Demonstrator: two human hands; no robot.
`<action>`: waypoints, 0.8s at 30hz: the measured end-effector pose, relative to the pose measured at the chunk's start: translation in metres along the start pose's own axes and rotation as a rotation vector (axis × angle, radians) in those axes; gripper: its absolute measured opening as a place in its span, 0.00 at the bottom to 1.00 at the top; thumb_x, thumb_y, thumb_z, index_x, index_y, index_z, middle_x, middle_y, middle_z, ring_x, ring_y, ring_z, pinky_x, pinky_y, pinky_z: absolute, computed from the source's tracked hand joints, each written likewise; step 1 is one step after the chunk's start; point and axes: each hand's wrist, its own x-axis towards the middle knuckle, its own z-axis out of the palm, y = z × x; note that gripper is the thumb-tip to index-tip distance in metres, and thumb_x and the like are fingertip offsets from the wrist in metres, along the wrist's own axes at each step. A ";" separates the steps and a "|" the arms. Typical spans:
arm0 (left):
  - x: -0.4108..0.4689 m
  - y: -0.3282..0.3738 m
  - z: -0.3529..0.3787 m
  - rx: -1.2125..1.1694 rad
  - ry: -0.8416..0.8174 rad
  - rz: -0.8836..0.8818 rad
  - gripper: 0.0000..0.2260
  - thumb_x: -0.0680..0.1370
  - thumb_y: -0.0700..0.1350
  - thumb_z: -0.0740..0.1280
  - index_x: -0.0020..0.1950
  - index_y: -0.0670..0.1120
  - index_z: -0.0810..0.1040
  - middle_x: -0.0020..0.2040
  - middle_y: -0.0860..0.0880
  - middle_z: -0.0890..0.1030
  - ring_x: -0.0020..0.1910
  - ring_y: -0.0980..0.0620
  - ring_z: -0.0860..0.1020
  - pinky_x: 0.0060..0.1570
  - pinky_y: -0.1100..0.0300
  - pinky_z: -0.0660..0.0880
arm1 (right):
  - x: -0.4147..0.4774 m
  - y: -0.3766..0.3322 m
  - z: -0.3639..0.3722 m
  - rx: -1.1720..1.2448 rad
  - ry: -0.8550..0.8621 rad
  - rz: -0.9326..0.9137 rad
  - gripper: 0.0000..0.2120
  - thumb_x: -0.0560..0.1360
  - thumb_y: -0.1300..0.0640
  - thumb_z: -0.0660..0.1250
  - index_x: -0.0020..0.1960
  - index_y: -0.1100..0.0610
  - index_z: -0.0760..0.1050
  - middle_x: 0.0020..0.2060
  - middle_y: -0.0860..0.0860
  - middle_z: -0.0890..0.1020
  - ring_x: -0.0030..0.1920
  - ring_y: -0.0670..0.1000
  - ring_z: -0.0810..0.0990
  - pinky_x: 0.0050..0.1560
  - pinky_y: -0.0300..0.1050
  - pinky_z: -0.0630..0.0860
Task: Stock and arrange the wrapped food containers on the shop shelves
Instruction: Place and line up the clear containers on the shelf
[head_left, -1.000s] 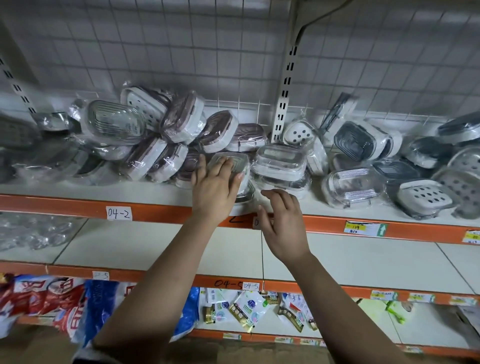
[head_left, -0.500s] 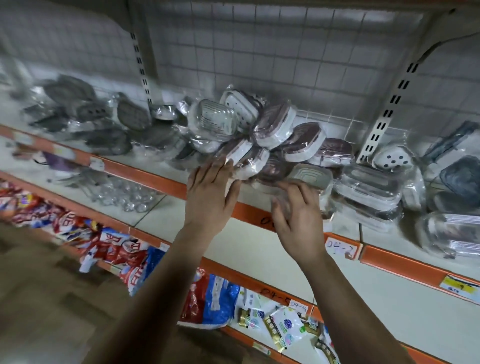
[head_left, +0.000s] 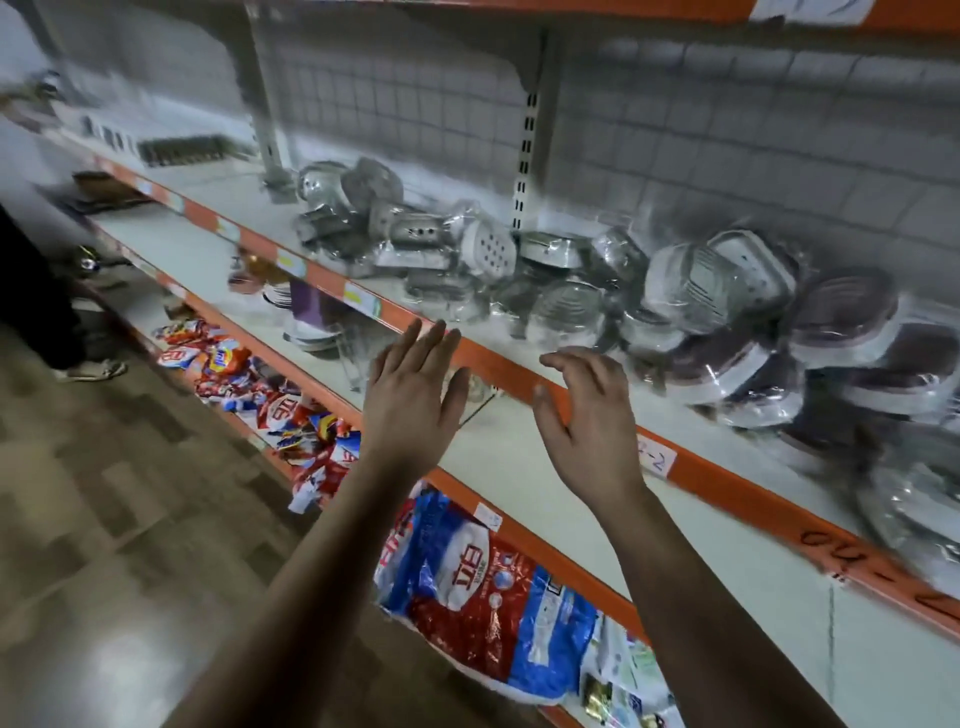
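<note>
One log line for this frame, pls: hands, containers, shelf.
left grip: open, empty | right grip: open, empty | both in front of orange shelf edge | wrapped containers: piled on shelf, none held

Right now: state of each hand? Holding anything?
Left hand: open, fingers straight, holding nothing.
Right hand: open, fingers loosely bent, holding nothing.
</note>
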 end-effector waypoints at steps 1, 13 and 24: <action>0.004 -0.019 -0.007 0.007 -0.009 0.003 0.23 0.81 0.52 0.56 0.72 0.43 0.71 0.72 0.44 0.71 0.75 0.43 0.64 0.72 0.48 0.58 | 0.009 -0.014 0.018 0.005 -0.003 -0.004 0.13 0.77 0.59 0.66 0.61 0.61 0.77 0.58 0.56 0.77 0.61 0.57 0.72 0.63 0.48 0.69; 0.073 -0.209 -0.041 0.047 -0.063 0.004 0.22 0.82 0.52 0.55 0.74 0.46 0.69 0.74 0.47 0.69 0.76 0.47 0.62 0.74 0.52 0.55 | 0.107 -0.105 0.175 0.090 -0.014 0.062 0.15 0.77 0.57 0.64 0.63 0.59 0.76 0.60 0.54 0.76 0.62 0.54 0.71 0.62 0.38 0.64; 0.196 -0.353 -0.014 0.045 -0.027 -0.008 0.20 0.80 0.49 0.58 0.70 0.43 0.74 0.71 0.44 0.73 0.72 0.44 0.68 0.71 0.47 0.62 | 0.256 -0.119 0.324 0.145 0.028 0.039 0.14 0.77 0.58 0.65 0.62 0.60 0.76 0.61 0.55 0.76 0.63 0.54 0.72 0.63 0.37 0.63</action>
